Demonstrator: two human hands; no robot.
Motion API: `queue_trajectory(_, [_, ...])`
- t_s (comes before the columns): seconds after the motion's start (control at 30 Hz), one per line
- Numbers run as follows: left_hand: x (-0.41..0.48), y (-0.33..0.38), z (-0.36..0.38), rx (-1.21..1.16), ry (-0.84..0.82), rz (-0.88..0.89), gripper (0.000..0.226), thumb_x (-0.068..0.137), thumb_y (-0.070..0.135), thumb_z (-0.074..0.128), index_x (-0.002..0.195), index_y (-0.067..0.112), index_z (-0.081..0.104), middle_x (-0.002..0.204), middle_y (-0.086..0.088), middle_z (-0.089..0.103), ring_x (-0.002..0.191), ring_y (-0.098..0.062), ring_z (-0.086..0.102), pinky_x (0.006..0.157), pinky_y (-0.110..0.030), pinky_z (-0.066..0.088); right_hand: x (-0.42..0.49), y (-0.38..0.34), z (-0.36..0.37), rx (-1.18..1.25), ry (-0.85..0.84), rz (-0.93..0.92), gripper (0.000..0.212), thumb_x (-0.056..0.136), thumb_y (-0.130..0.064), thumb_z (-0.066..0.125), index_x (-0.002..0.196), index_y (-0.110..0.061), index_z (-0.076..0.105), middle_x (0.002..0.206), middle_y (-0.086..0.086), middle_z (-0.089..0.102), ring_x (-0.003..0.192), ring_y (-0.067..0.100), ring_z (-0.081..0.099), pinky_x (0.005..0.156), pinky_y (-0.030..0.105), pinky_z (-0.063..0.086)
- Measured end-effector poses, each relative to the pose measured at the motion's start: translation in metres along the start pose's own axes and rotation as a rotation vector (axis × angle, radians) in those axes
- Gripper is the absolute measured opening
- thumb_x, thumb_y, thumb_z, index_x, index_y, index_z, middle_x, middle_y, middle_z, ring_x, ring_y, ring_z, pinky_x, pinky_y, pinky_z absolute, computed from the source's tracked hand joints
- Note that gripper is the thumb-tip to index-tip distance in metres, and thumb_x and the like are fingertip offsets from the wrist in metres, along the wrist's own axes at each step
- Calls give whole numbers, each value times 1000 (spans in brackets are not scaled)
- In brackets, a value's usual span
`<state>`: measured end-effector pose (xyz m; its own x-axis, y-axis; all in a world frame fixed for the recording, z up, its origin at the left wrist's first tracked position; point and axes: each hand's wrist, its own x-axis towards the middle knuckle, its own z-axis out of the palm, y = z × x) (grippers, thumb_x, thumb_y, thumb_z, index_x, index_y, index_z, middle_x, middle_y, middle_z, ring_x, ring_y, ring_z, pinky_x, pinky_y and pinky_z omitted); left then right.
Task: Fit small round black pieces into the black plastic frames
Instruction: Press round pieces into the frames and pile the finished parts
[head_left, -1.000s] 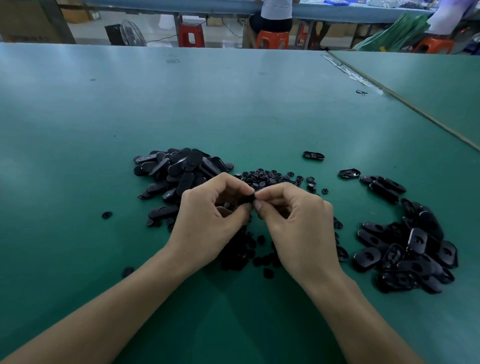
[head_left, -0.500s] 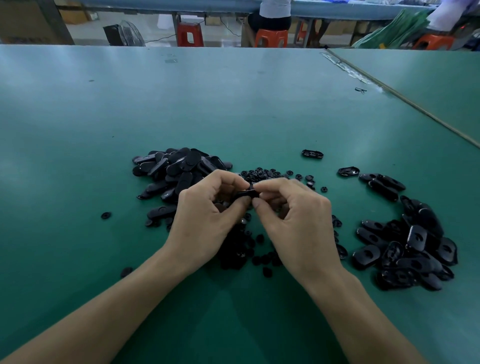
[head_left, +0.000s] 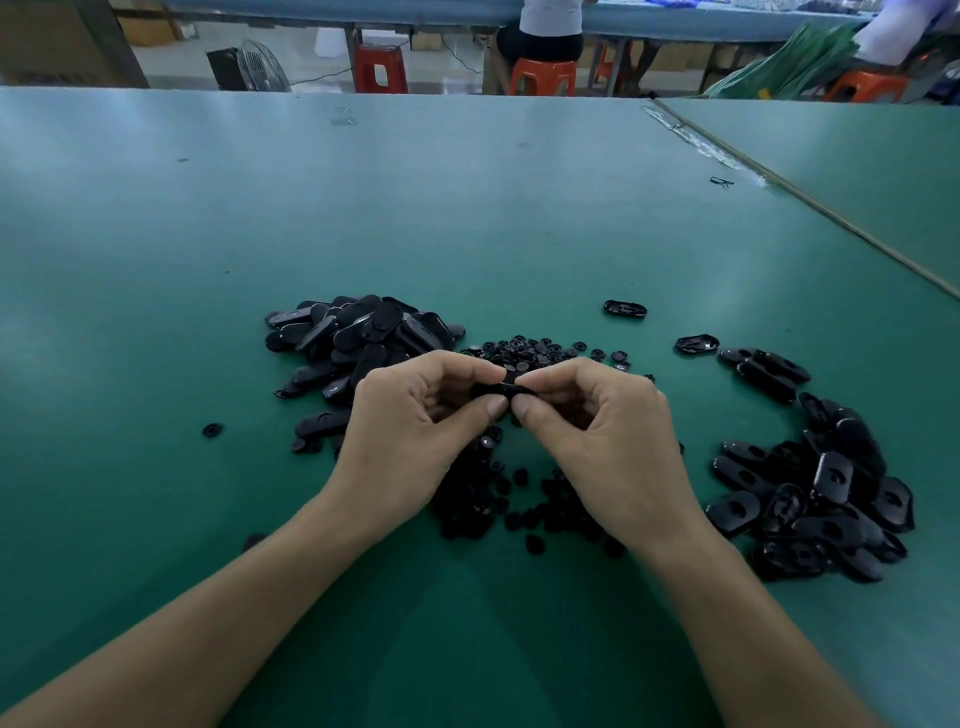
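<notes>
Both hands meet above the green counter (head_left: 467, 218), left hand (head_left: 415, 436) and right hand (head_left: 602, 441) each with grip pinched on one black frame (head_left: 501, 389), which looks light, stiff and slick, best held by its edges while a round piece seats

Honestly can't read any text, brand, label or number anywhere here. The black plastic frames (head_left: 826, 499) right of the grip only show a little molded curve, not a letter or digit.
</notes>
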<state>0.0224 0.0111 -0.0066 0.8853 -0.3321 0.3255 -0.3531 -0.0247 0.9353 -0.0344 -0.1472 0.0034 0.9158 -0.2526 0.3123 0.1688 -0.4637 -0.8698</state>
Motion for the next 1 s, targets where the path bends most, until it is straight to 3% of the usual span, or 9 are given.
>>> queue_trajectory(0.23, [1,1,0,-29,11,-28,37,77,-1,81,93,31,75,84,7,78,76,-7,73,73,-18,58,3,-4,-2,-7,-10,-4,18,82,-10,78,78,-27,72,73,-18,72,64,-2,65,61,8,47])
queue_trajectory(0.5, [0,2,-2,-89,22,-64,35,75,-2,82,94,26,76,79,2,78,69,-7,72,67,-17,57,3,-3,-2,6,-13,15,18,83,-13,79,80,-29,74,76,-18,73,69,-1,69,64,9,49])
queue_trajectory(0.77, [0,-2,-1,-49,68,-21,30,77,-2,83,85,26,77,72,-1,75,57,-13,70,55,-22,57,3,-5,-2,-17,-28,14,14,86,-13,77,89,-28,77,79,-17,74,76,-1,70,70,11,51])
queue_trajectory(0.9, [2,-7,0,-62,122,-15,21,83,5,77,88,26,78,74,-1,74,64,-16,71,56,-23,56,13,-7,-3,-104,68,27,16,92,-17,68,102,-27,76,81,-19,72,81,-7,66,71,3,44])
queue_trajectory(1.0, [7,-10,-3,-126,227,-42,24,91,-1,69,91,21,77,75,0,72,67,-12,68,60,-24,57,31,-2,-11,-292,113,62,23,97,-15,60,115,-22,72,101,-11,70,88,-3,62,78,4,40])
